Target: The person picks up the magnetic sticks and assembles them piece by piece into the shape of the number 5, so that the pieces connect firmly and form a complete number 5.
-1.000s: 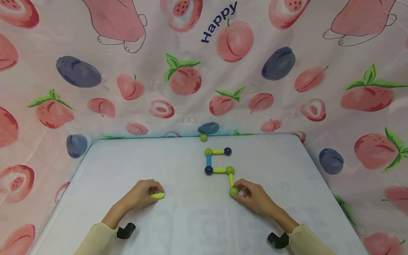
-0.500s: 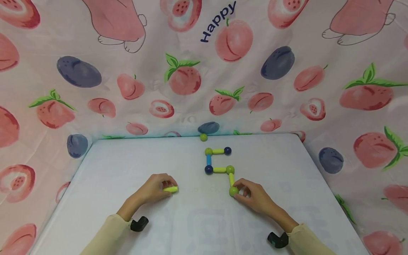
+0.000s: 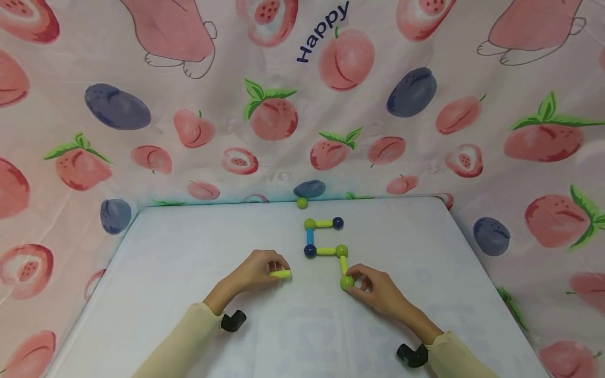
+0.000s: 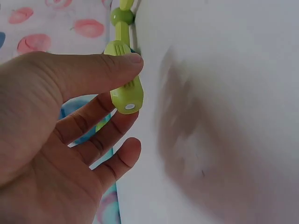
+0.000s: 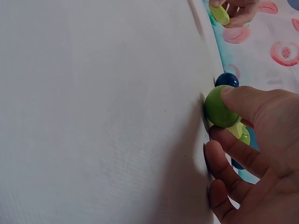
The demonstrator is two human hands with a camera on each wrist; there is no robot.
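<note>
My left hand (image 3: 257, 271) pinches a yellow-green magnetic rod (image 3: 281, 274) between thumb and fingers, above the white table. In the left wrist view the rod (image 4: 126, 95) shows a small pale disc at its end. My right hand (image 3: 378, 290) grips a green ball (image 3: 347, 283) at the near end of a joined chain of rods and balls. From that ball a yellow-green rod (image 3: 343, 265) runs to another green ball (image 3: 342, 251). Beyond it come a dark blue ball (image 3: 310, 251), a blue rod (image 3: 310, 237), a green ball (image 3: 309, 224) and a dark blue end ball (image 3: 337, 223).
A loose green ball (image 3: 302, 203) lies at the far edge of the white table (image 3: 189, 236). A fruit-printed cloth (image 3: 283, 63) hangs behind and at both sides. Black wrist-worn devices (image 3: 233, 321) sit by each cuff.
My left hand has moved right and slightly away from me with the yellow-green rod, closer to the chain. The right hand stays on the green ball.
</note>
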